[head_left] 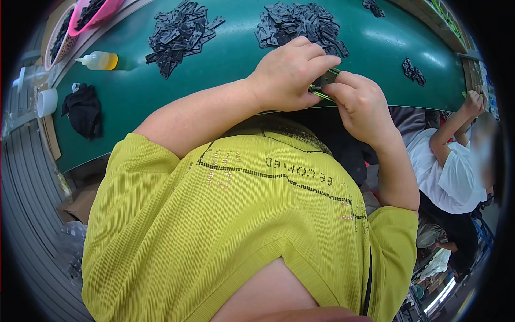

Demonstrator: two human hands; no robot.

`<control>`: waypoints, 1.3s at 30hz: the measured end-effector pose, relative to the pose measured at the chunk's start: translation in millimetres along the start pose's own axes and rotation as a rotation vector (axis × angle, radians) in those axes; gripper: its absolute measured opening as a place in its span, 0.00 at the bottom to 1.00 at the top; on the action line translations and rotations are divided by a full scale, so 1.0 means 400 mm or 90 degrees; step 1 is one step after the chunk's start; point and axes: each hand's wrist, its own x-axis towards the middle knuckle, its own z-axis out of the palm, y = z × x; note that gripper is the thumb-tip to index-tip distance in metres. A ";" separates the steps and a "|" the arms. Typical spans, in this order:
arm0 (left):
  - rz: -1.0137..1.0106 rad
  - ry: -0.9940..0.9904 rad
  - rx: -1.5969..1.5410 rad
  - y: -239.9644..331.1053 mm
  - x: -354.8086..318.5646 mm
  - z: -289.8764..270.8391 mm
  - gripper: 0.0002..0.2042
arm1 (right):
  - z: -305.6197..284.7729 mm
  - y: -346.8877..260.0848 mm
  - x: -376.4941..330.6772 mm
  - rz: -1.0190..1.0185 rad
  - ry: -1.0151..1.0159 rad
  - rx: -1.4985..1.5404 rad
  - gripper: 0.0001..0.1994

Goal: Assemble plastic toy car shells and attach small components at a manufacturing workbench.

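Observation:
My left hand [289,72] and my right hand [360,102] meet at the near edge of a green work surface [236,59]. Together they pinch a small flat black part [324,80] with a thin green strip along it. Most of the part is hidden between the fingers. Just beyond the hands lies a pile of similar black flat parts [300,24]. A second pile of black parts [179,33] lies further left on the green surface.
A clear squeeze bottle with yellow liquid [99,60], a black cloth [83,110] and a white cup [46,102] sit at the left. Pink baskets [94,13] hold dark parts at the far left. Another person in white [456,161] works at the right.

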 end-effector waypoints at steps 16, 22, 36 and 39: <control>0.053 0.008 0.021 0.018 -0.012 0.005 0.07 | 0.050 -0.006 -0.042 0.085 0.097 0.105 0.23; 0.041 -0.066 0.033 0.023 -0.003 -0.001 0.08 | 0.068 0.013 -0.044 0.029 0.142 0.191 0.25; 0.007 -0.033 -0.008 0.061 -0.002 -0.027 0.07 | 0.049 -0.022 -0.059 0.002 0.171 0.078 0.23; -0.029 -0.042 -0.022 0.080 0.024 -0.045 0.08 | 0.018 -0.014 -0.051 -0.008 0.155 0.004 0.31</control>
